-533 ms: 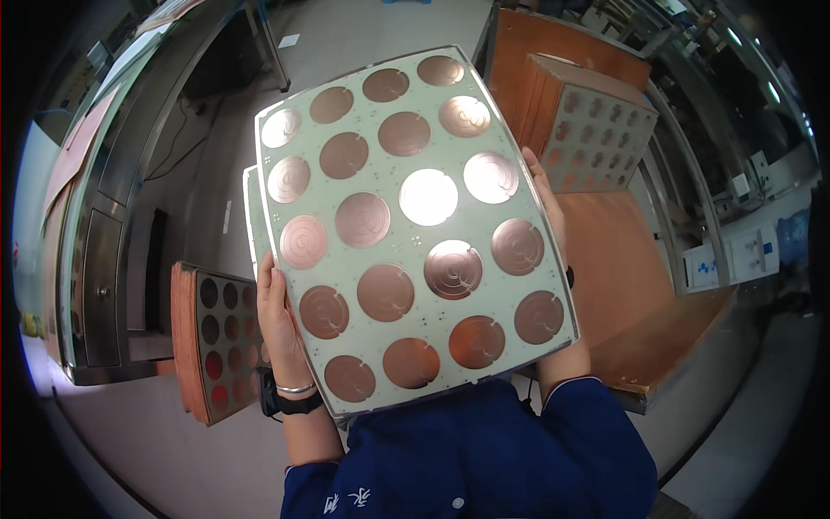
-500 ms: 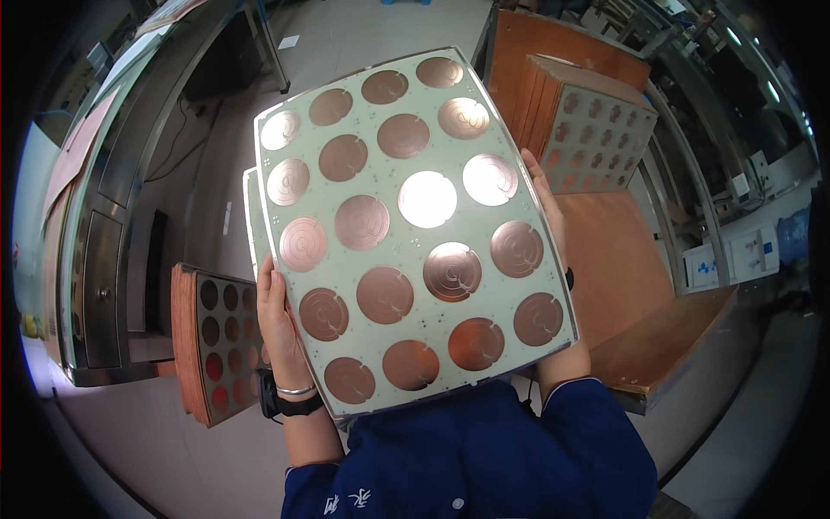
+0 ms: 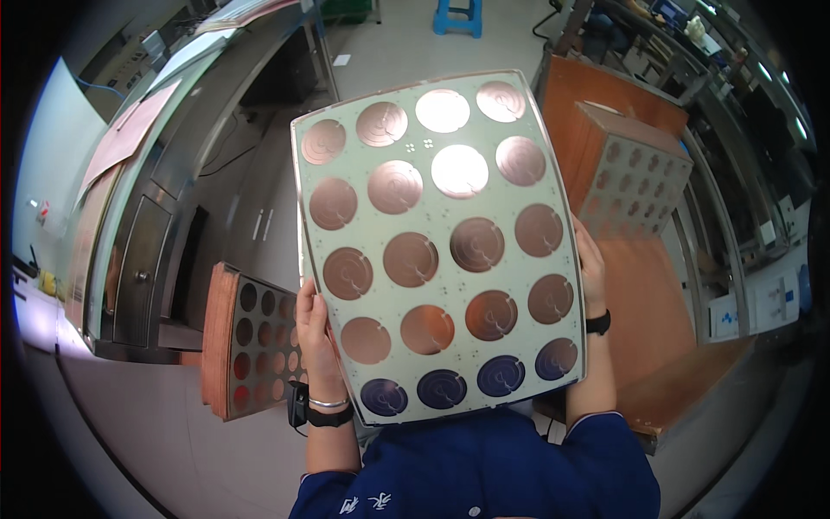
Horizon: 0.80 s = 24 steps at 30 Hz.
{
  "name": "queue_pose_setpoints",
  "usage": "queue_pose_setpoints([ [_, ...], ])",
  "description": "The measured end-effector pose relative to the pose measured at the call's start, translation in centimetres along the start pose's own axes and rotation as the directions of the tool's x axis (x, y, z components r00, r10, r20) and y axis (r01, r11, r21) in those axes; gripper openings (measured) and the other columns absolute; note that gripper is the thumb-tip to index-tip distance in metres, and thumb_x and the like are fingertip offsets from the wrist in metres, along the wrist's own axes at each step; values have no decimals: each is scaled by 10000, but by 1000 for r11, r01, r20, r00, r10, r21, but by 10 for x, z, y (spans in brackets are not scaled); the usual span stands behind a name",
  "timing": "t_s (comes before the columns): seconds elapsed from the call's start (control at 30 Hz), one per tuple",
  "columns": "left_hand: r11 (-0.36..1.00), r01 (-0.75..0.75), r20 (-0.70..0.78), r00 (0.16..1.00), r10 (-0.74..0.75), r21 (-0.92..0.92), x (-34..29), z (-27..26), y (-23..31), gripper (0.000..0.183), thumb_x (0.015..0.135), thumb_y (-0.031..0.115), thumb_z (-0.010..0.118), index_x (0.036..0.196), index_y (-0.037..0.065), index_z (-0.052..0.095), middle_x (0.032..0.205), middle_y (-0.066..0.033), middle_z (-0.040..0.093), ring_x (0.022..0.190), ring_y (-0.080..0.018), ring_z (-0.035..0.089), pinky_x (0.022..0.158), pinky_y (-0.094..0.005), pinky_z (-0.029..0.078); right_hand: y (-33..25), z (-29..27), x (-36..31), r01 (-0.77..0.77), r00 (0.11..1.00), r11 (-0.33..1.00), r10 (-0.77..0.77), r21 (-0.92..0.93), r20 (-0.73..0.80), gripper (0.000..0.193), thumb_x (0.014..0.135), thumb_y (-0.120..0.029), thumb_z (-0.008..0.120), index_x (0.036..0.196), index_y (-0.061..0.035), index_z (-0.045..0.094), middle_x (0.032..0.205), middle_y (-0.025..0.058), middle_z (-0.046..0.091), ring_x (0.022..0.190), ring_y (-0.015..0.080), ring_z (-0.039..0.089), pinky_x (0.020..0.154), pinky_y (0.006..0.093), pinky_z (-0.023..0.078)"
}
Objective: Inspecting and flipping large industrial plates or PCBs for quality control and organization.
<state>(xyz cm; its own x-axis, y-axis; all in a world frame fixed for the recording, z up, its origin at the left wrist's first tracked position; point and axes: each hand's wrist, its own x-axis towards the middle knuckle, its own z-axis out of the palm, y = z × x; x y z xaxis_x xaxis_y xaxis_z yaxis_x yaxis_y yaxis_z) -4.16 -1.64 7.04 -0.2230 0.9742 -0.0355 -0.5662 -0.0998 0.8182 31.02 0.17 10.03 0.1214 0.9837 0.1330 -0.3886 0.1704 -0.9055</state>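
Note:
Before my chest is a large pale green circuit board panel (image 3: pixel 438 210), tilted, with rows of round copper discs across its face. Some discs near its top shine with glare, and those at the bottom edge look dark blue. My left hand (image 3: pixel 316 333) is closed on the lower left edge, thumb in front and the other fingers mostly behind. Midway up the right edge, my right hand (image 3: pixel 590 266) grips the panel from the side, its fingertips partly hidden. A thin strip along the left edge hints at another sheet behind; how many I hold, I cannot tell.
On the left, a stack of similar panels (image 3: pixel 221 342) stands on edge beside a steel bench with a drawer (image 3: pixel 143 275). To the right, another panel stack (image 3: pixel 635 177) leans in an orange-brown wooden rack (image 3: pixel 644 281). A blue stool (image 3: pixel 458 19) stands far ahead.
My view has turned, so the surroundings sit further right. The panel is more upright and glare has shifted upward on it. A second sheet's corner, which stuck out at the left, is now nearly hidden.

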Motion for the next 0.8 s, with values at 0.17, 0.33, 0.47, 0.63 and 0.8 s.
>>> queue_pose_setpoints([
  [0.17, 999, -47, 28, 999, 46, 16, -6, -3, 3, 338, 955, 134, 441, 1259, -13, 432, 1209, -101, 522, 1116, -153, 496, 963, -294, 388, -9, -3, -2, -26, 1000, 999, 26, 39, 14, 373, 977, -161, 381, 1285, 45, 418, 1212, 121, 537, 1097, 162, 531, 931, 295, 431],
  [0.33, 994, -98, 71, 993, 94, 47, -7, -6, -2, 375, 947, 154, 462, 1275, -20, 408, 1216, -112, 519, 1134, -159, 483, 987, -300, 359, -4, -9, -5, -8, 1000, 995, 6, 99, 23, 366, 962, -155, 417, 1269, 44, 425, 1172, 128, 559, 1050, 172, 559, 909, 311, 458],
  [0.47, 990, -138, 135, 982, 132, 39, -7, -10, -3, 383, 945, 150, 464, 1279, -25, 398, 1219, -114, 518, 1122, -159, 491, 979, -298, 368, -2, -11, -9, 2, 1000, 996, -1, 90, -4, 370, 964, -160, 417, 1271, 47, 420, 1167, 131, 563, 1040, 173, 565, 902, 315, 466],
  [0.63, 990, -131, 117, 985, 125, 45, -5, -13, -7, 394, 944, 161, 475, 1279, -32, 400, 1217, -115, 522, 1115, -158, 498, 968, -290, 381, 2, -19, -4, -19, 999, 958, 7, 285, 44, 373, 968, -181, 424, 1266, 43, 430, 1175, 130, 560, 1045, 169, 561, 878, 302, 474],
  [0.8, 992, -38, 243, 970, 7, 121, 8, -20, -8, 450, 960, 202, 451, 1327, -39, 355, 1266, -139, 500, 1155, -179, 487, 986, -307, 379, 1, -23, 8, -161, 986, 986, 160, 37, 42, 387, 970, -238, 443, 1243, 36, 451, 1127, 109, 590, 969, 168, 596, 817, 295, 498],
])
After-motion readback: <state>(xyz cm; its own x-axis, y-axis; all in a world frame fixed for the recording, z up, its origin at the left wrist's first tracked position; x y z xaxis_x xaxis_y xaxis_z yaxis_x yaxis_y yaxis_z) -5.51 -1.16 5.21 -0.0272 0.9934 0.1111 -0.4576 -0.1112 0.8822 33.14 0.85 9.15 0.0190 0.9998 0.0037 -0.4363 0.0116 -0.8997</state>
